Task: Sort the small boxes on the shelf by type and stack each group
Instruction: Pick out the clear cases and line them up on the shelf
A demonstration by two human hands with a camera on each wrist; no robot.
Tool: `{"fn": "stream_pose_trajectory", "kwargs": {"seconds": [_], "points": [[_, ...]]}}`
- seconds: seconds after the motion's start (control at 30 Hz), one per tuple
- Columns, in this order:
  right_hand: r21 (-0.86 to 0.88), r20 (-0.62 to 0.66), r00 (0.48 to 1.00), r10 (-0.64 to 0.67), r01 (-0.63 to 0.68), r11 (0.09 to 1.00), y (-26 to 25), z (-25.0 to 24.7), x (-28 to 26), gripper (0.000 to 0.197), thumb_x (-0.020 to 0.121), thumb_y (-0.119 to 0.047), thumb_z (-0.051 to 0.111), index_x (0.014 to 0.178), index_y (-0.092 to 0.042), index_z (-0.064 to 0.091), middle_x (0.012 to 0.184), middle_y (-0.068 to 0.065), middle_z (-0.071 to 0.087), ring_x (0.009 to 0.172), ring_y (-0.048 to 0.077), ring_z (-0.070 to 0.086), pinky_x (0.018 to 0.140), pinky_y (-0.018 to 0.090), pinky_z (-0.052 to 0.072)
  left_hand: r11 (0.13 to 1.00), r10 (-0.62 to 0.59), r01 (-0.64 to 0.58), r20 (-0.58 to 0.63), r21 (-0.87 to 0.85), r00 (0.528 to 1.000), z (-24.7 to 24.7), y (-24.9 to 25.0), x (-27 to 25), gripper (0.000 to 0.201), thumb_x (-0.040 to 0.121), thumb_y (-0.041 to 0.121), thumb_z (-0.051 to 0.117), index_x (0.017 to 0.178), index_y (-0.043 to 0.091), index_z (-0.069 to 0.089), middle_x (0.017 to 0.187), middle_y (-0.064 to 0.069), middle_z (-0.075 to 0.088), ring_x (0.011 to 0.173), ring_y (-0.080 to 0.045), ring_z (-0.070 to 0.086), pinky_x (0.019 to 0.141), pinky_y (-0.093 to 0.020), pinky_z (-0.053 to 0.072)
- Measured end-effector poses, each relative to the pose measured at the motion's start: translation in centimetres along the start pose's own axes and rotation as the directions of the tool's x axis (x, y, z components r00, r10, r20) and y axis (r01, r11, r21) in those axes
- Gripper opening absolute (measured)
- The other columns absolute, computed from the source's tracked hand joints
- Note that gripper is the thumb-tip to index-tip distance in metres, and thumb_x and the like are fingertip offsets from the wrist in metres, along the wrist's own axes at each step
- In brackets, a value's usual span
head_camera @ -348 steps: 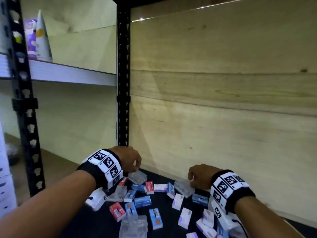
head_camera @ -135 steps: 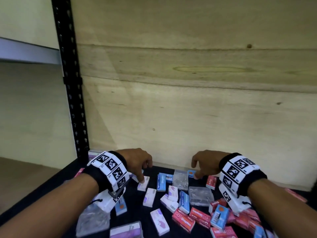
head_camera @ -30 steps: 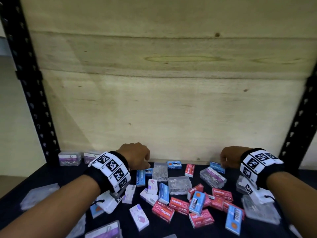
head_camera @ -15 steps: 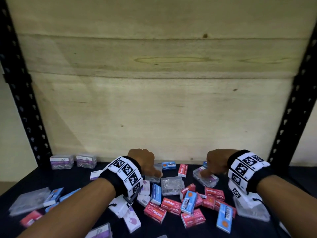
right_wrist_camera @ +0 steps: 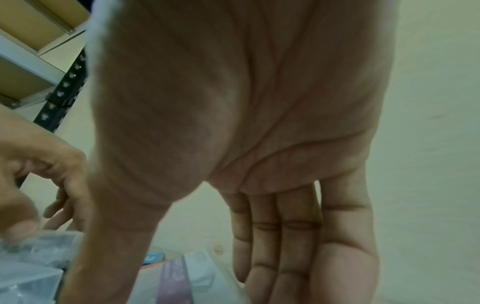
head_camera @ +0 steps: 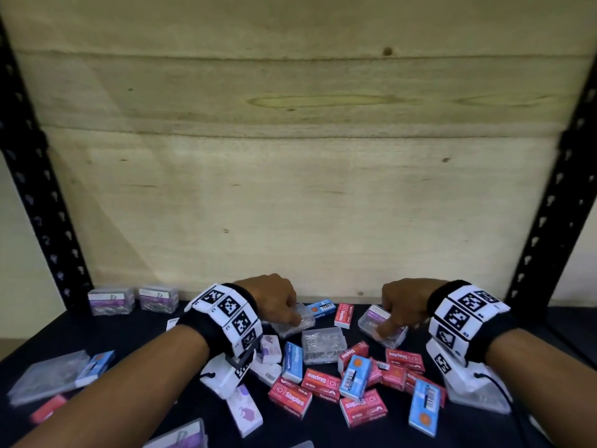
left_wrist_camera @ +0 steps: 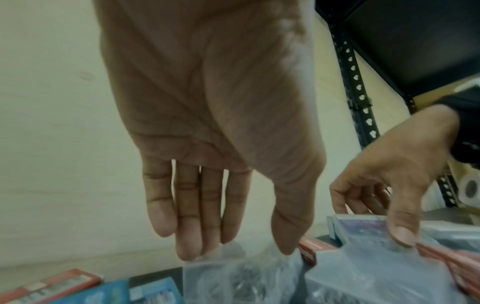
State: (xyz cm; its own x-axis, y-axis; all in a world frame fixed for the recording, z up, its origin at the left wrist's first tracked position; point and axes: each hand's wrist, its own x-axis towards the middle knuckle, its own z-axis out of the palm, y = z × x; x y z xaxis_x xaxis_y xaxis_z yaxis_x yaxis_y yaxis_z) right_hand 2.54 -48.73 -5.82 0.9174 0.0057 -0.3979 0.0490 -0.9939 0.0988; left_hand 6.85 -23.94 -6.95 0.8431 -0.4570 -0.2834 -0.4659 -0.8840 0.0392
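Small boxes lie scattered on the black shelf (head_camera: 135,337): red Staples boxes (head_camera: 319,381), blue boxes (head_camera: 355,376), white and purple boxes (head_camera: 247,412) and clear plastic ones (head_camera: 323,345). My left hand (head_camera: 290,318) reaches down at the back of the pile. Its thumb and fingers straddle a clear box (head_camera: 302,323), also seen in the left wrist view as the clear box (left_wrist_camera: 233,271). My right hand (head_camera: 384,328) pinches a clear box with a purple label (head_camera: 374,318), thumb on the near side, fingers behind. The right wrist view shows that purple-labelled box (right_wrist_camera: 182,275).
Two clear boxes with purple labels (head_camera: 111,300) stand side by side at the back left. A plywood back panel (head_camera: 290,189) closes the shelf. Black perforated uprights stand at the left (head_camera: 42,202) and right (head_camera: 555,205). More clear packets lie at the front left (head_camera: 48,376).
Over the last second my left hand moved right onto the clear box. My right hand moved left and settled on the purple-labelled clear box. Both boxes still rest on the shelf.
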Motion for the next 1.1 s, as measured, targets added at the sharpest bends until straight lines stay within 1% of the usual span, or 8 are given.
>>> {"fn": "stream_pose_trajectory", "kwargs": {"seconds": [0.1, 0.27, 0.37, 0.5, 0.73, 0.9, 1.0, 1.1], "points": [[0.017, -0.013, 1.0, -0.013, 0.014, 1.0, 0.1, 0.1, 0.1, 0.071, 0.076, -0.066, 0.07, 0.11, -0.004, 0.07, 0.077, -0.001, 0.06, 0.066, 0.017, 0.054, 0.061, 0.025, 0.043, 0.994, 0.047, -0.04, 0.066, -0.098, 0.997, -0.9, -0.9, -0.6, 0.038, 0.094, 0.044, 0.051, 0.123, 0.025, 0.066, 0.126, 0.008, 0.064, 0.112, -0.015, 0.057, 0.097, -0.033, 0.043], [-0.013, -0.021, 1.0, -0.022, 0.022, 1.0, -0.2, -0.2, 0.1, 0.055, 0.078, -0.063, 0.071, 0.088, -0.009, 0.063, 0.066, -0.004, 0.053, 0.056, 0.014, 0.049, 0.058, 0.024, 0.04, 0.984, 0.061, -0.05, 0.059, -0.172, 0.996, -0.8, -1.4, -0.6, 0.033, 0.103, 0.031, 0.038, 0.119, 0.014, 0.062, 0.117, -0.001, 0.061, 0.102, -0.016, 0.052, 0.089, -0.027, 0.036], [-0.011, -0.028, 0.999, -0.022, 0.022, 1.0, -0.4, -0.6, -0.2, 0.056, 0.082, -0.054, 0.071, 0.106, -0.004, 0.066, 0.08, -0.001, 0.064, 0.065, 0.016, 0.055, 0.057, 0.024, 0.042, 0.979, 0.042, -0.037, 0.024, -0.2, 0.999, -0.4, -1.7, -0.4, 0.037, 0.105, 0.034, 0.034, 0.118, 0.01, 0.059, 0.113, -0.005, 0.061, 0.095, -0.016, 0.051, 0.081, -0.027, 0.036], [-0.043, 0.001, 0.999, -0.034, 0.034, 0.999, -0.7, -0.9, -0.4, 0.05, 0.086, -0.047, 0.07, 0.109, -0.002, 0.068, 0.081, 0.001, 0.067, 0.057, 0.011, 0.052, 0.055, 0.023, 0.041, 0.976, 0.029, -0.019, 0.045, -0.216, 0.999, -0.1, -1.7, -0.4, 0.049, 0.094, 0.053, 0.052, 0.129, 0.019, 0.055, 0.126, 0.002, 0.06, 0.11, -0.017, 0.056, 0.095, -0.032, 0.044], [-0.071, -0.047, 0.996, -0.069, 0.066, 0.995, -1.3, -2.2, -0.6, 0.048, 0.083, -0.044, 0.07, 0.113, -0.007, 0.066, 0.106, 0.007, 0.07, 0.081, 0.018, 0.055, 0.065, 0.029, 0.041, 0.97, 0.04, -0.051, -0.05, -0.237, 0.998, -0.3, -2.5, -0.6, 0.051, 0.088, 0.038, 0.068, 0.132, 0.021, 0.051, 0.125, 0.002, 0.058, 0.106, -0.016, 0.057, 0.09, -0.028, 0.046], [-0.096, -0.08, 0.987, -0.137, 0.129, 0.987, -3.4, -4.1, -0.5, 0.044, 0.085, -0.045, 0.07, 0.112, -0.01, 0.065, 0.108, 0.007, 0.069, 0.082, 0.017, 0.053, 0.068, 0.029, 0.04, 0.928, 0.056, -0.078, -0.07, -0.365, 0.996, -1.4, -5.0, -2.7, 0.074, 0.091, 0.025, 0.066, 0.148, 0.046, 0.025, 0.128, 0.0, 0.054, 0.102, -0.015, 0.057, 0.091, -0.026, 0.043], [-0.129, -0.099, 0.977, -0.188, 0.174, 0.976, -5.9, -5.1, 0.0, 0.048, 0.085, -0.046, 0.069, 0.113, -0.008, 0.065, 0.112, 0.011, 0.068, 0.082, 0.019, 0.053, 0.069, 0.031, 0.04, 0.929, 0.027, -0.069, -0.119, -0.363, 0.993, -2.0, -7.3, -4.7, 0.063, 0.09, 0.02, 0.065, 0.141, 0.048, 0.038, 0.128, -0.002, 0.052, 0.091, -0.012, 0.055, 0.082, -0.022, 0.041], [-0.156, -0.116, 0.961, -0.251, 0.232, 0.96, -9.2, -6.1, 0.4, 0.044, 0.085, -0.046, 0.068, 0.112, -0.012, 0.065, 0.111, 0.007, 0.068, 0.093, 0.022, 0.061, 0.074, 0.032, 0.044, 0.915, -0.035, -0.03, -0.154, -0.403, 0.988, -2.0, -10.2, -6.9, 0.051, 0.088, 0.021, 0.066, 0.13, 0.044, 0.047, 0.122, -0.001, 0.054, 0.095, -0.018, 0.063, 0.081, -0.025, 0.046]]}}
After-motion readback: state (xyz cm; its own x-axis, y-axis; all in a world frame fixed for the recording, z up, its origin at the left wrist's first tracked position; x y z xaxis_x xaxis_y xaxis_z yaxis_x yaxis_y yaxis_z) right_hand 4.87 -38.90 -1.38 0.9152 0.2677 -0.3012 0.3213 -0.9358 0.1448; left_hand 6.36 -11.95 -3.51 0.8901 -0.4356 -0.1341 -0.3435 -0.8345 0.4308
